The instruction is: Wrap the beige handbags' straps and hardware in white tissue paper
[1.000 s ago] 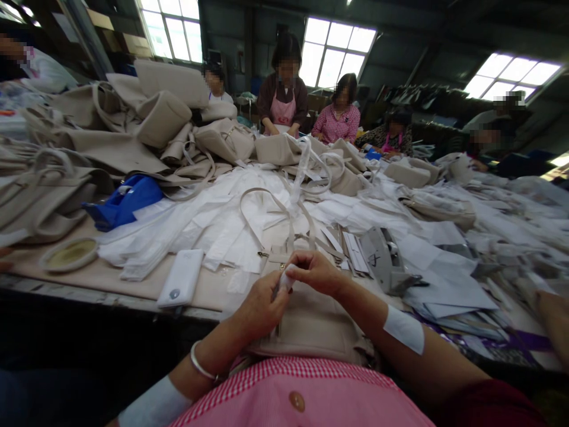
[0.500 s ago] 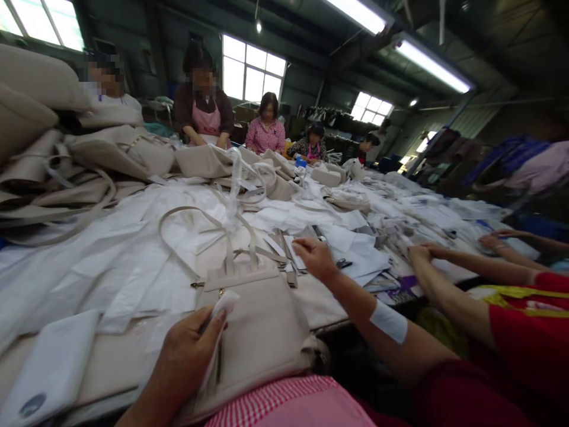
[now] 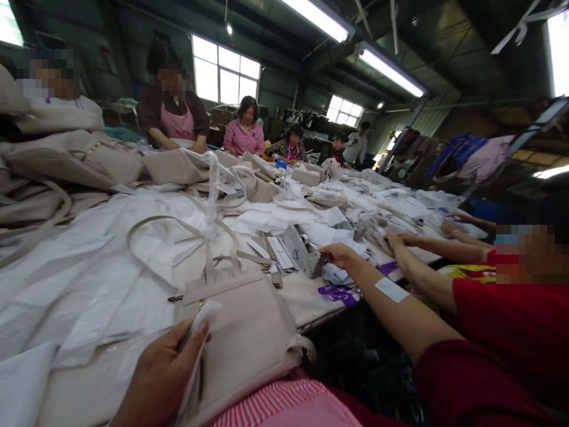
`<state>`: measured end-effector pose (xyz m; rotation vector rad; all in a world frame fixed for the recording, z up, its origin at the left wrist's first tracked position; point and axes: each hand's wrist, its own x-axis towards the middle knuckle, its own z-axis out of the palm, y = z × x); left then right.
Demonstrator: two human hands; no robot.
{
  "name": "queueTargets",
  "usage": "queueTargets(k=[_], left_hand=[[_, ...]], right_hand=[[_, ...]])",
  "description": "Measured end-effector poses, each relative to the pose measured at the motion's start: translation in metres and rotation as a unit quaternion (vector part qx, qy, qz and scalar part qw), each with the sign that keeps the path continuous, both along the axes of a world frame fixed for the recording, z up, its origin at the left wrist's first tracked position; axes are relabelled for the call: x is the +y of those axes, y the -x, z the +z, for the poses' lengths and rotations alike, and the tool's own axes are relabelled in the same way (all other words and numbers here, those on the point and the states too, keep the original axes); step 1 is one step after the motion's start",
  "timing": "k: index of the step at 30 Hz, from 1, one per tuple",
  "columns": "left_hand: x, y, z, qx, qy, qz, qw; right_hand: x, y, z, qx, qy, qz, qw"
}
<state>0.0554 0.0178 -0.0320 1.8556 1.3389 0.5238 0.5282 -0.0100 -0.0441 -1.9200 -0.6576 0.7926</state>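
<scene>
On the table edge before me lies a beige handbag, with long straps and a zip. My left hand is closed on a folded white sheet, thumb on top, over the bag's left side; whether it is paper or foam I cannot tell. My right hand reaches out to the right end of a small grey box, fingers pinched together there. What they hold is hidden. Beside the box lie white strips of card and a purple wrapper.
White plastic bags cover the table's left side. Beige bags are heaped at the far left. A co-worker's hands work close on my right, and several people stand or sit across the table.
My right hand has moved right, from above the card strips to the box's right end. My left hand still grips the white sheet. The view has turned right.
</scene>
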Motion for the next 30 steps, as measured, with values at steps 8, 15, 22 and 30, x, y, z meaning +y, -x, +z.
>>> queueTargets(k=[8, 15, 22, 30], left_hand=[[0.001, -0.003, 0.007, -0.012, -0.015, 0.012, 1.000], [-0.001, -0.002, 0.005, -0.010, -0.035, 0.013, 0.999], [-0.014, -0.003, 0.001, -0.013, -0.124, -0.011, 0.992], [-0.023, -0.009, -0.005, 0.091, -0.323, -0.016, 0.942]], right_hand=[[-0.047, 0.012, 0.006, -0.001, -0.019, -0.050, 0.999], [-0.053, 0.040, -0.022, -0.005, 0.015, -0.079, 0.997], [-0.052, 0.101, -0.002, 0.010, 0.026, 0.059, 0.998], [-0.015, 0.276, 0.057, 0.154, -0.022, 0.359, 0.920]])
